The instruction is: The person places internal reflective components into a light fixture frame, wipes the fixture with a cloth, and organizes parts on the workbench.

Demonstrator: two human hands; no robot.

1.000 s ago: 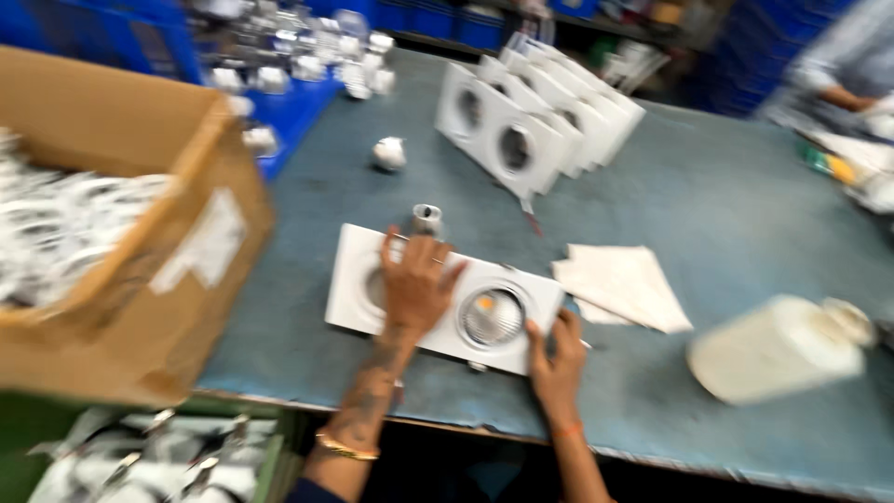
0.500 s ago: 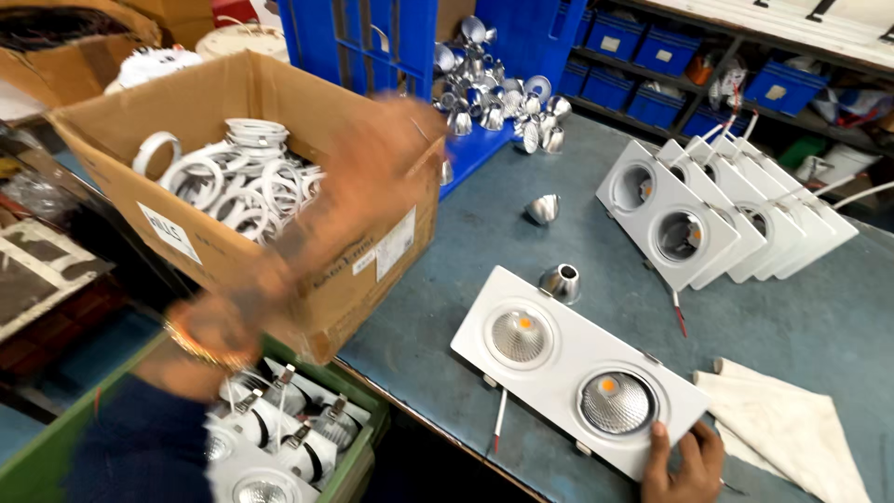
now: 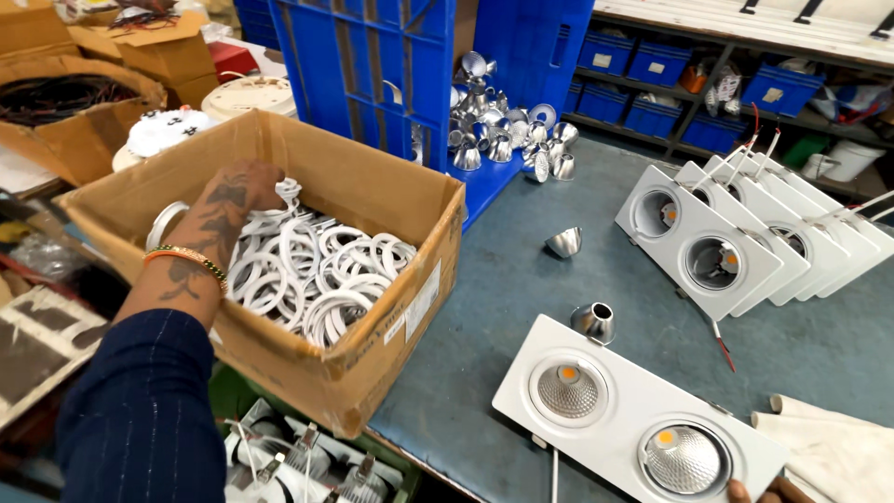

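At the far left, the left hand (image 3: 244, 200) reaches from a dark blue sleeve, with a beaded bracelet on the wrist, into the open brown cardboard box (image 3: 391, 200). Its fingers are curled down among the heap of white plastic rings (image 3: 321, 270) that fills the box, and they close on one ring at the top of the heap near the back wall. The box stands on the left edge of the grey worktop (image 3: 494, 307), with one corner hanging past the edge.

Behind the box rises a tall blue plastic crate (image 3: 363, 65), and just right of it a cluster of shiny silver cone reflectors (image 3: 507, 140) lies in a blue tray. One loose silver reflector (image 3: 564, 243) lies on its side on the worktop, and another small silver reflector (image 3: 593, 321) stands just at the upper edge of a white rectangular twin-lamp fixture (image 3: 633, 414). That fixture lies flat near the front of the worktop, with two round lamps set in it.

Further right and back, a row of white twin-hole fixture housings (image 3: 745, 233) leans one on another, with red and white wires sticking out.

At the bottom right edge, the right hand (image 3: 768, 491) shows only its fingertips, which touch the near right corner of the flat fixture; how far it is open cannot be told. Just beside it lies a folded white cloth (image 3: 829, 447).
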